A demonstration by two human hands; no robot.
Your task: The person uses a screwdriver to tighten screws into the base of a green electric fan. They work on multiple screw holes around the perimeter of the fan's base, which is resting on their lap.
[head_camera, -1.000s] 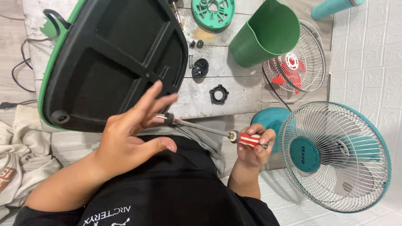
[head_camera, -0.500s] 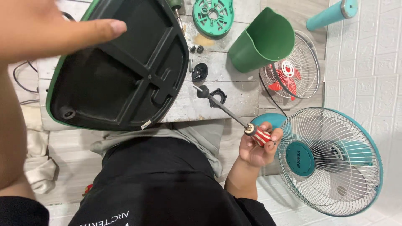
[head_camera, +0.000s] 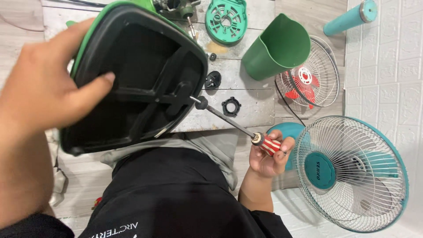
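- Left hand grips the fan base rim, thumb inside.
- Right hand fingers wrap the screwdriver; I see its shaft running up-left, tip at the base's centre.

Left hand raised, fingers spread in a grip; right hand curled closed, lower.

1. There is 1 view only, from a camera worn on the person's head, so no part of the scene is shared with another view.
2. It faces steeply down past the person's black shirt.
3. It sits close: the left hand fills the near-left edge.
4. The worktable lies ahead, the white tiled floor to the right.
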